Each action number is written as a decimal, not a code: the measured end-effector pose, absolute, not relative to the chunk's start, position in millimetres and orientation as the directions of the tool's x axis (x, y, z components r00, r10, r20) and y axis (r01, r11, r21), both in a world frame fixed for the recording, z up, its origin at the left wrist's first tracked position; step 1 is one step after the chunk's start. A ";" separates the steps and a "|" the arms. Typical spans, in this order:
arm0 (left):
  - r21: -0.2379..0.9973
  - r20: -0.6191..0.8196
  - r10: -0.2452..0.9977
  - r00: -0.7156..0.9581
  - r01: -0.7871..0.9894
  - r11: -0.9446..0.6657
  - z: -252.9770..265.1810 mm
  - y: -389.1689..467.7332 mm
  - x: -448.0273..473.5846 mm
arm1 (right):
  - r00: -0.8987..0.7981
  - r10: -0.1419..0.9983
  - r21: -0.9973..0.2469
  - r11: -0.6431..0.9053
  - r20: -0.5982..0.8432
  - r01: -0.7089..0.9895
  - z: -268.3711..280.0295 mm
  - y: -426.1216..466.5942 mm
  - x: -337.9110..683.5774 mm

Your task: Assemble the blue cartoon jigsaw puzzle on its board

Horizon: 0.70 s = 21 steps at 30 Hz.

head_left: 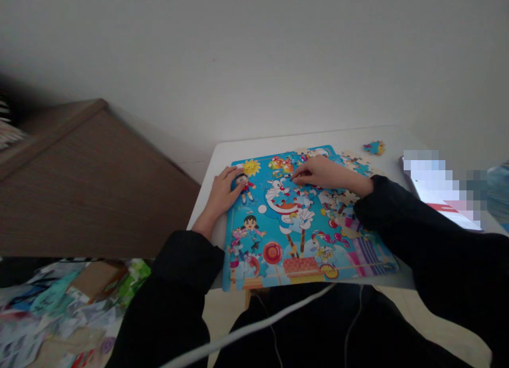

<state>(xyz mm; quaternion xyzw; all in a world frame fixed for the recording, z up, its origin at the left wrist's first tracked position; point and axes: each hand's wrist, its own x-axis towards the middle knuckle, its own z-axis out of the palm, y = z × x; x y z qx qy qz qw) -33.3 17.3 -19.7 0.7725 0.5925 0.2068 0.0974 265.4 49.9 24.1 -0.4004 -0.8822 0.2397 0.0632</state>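
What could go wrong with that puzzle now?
The right sleeve is close to the loose pieces, so it might sweep some out of place. Also, the puzzle board lies right by the table's front edge, so a bump could perhaps make it slide toward the lap.

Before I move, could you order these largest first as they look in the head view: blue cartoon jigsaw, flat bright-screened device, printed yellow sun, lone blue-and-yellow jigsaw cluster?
1. Blue cartoon jigsaw
2. Flat bright-screened device
3. Printed yellow sun and lone blue-and-yellow jigsaw cluster: too alike to rank
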 end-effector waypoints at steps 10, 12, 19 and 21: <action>0.397 0.201 0.959 0.202 0.878 -0.268 -19.3 15.5 -32.6 | -0.584 0.809 -0.218 0.560 -0.067 0.799 41.6 63.1 295.4; 0.399 0.192 0.961 0.198 0.879 -0.261 -18.8 15.3 -32.4 | -0.629 0.773 -0.201 0.605 -0.082 0.770 39.1 59.2 290.4; 0.409 0.163 0.970 0.182 0.882 -0.234 -18.2 14.4 -32.3 | -0.704 0.704 -0.229 0.672 -0.097 0.704 40.2 52.9 279.2; 0.411 0.156 0.972 0.177 0.883 -0.227 -18.5 14.4 -32.7 | -0.701 0.709 -0.304 0.654 -0.072 0.693 42.9 55.3 282.8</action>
